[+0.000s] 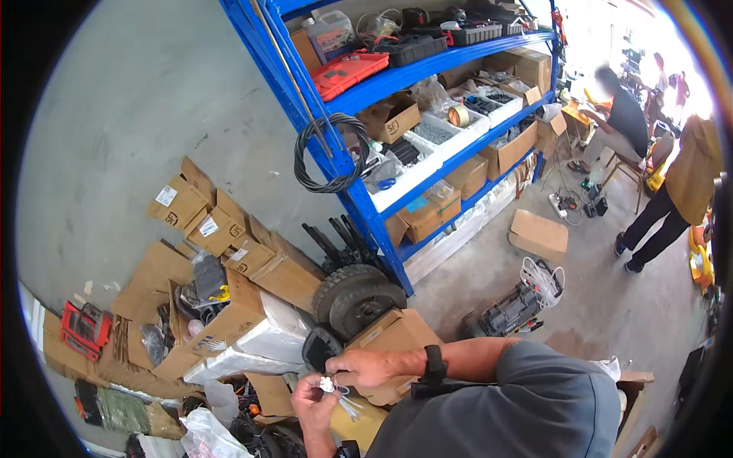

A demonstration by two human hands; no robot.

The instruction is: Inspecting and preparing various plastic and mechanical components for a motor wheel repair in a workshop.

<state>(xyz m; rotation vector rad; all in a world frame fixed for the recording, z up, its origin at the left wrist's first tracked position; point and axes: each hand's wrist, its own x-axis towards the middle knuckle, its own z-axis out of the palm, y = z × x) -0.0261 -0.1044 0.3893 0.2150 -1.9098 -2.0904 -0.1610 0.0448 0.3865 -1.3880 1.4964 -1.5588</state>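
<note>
Fingers (305,385) of the left hand (314,412) were closed on a bundle of thin white strands (353,411), its knobbly white head held at the thumb and fingertips, its loose ends trailing downward to the right. The right hand (370,369) had its fingers bent, tips at the upper side of that head; whether they gripped it could not be told. The bundle was held in the air, near the lower edge of an open carton (405,332). A black wristband (435,365) was noted on the right wrist.

Beyond the hands, tyres (357,299) sat beside the foot of the near corner post of a blue rack (427,74). A coil of black cable (311,183) hung at that post. On the rack's upper shelf, a red case (347,74) lay at the near end; on the shelf below, white trays (450,151) stood along the front edge, with a roll of tape (459,116) among them. Stacked cartons (183,202) stood by the wall to the left. A black machine (508,308) with a white hose (534,278) was on the floor (588,320), near a cardboard piece (539,235). Farther off, one person (628,114) sat and another person (693,160), in an ochre top, stood.
</note>
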